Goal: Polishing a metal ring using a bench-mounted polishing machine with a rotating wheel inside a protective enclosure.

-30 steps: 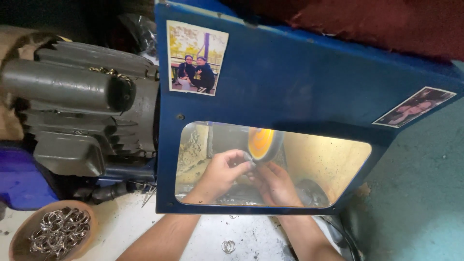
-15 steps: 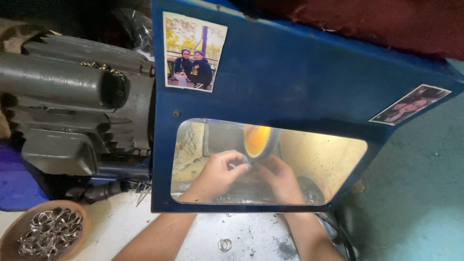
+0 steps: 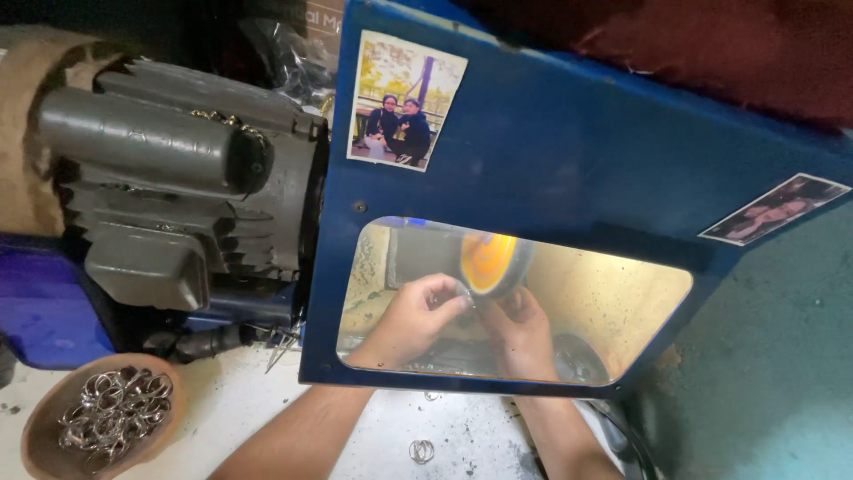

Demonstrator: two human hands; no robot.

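Polishing station, seen through the window of a blue guard panel (image 3: 577, 151): left hand (image 3: 410, 318) and right hand (image 3: 518, 331), fingers of both pinched shut on a small metal ring (image 3: 466, 293) that is hard to make out, pressing it against the lower rim of the orange buffing wheel (image 3: 489, 262). Advised handling, as a judgement: firm two-handed pinch, light even pressure, fingertips clear of the wheel face. Adjacent: grey electric motor (image 3: 178, 204) at left; clay bowl (image 3: 40, 440) of metal rings (image 3: 114, 418) on the white bench (image 3: 240, 409); one loose ring (image 3: 421, 451) between the forearms.
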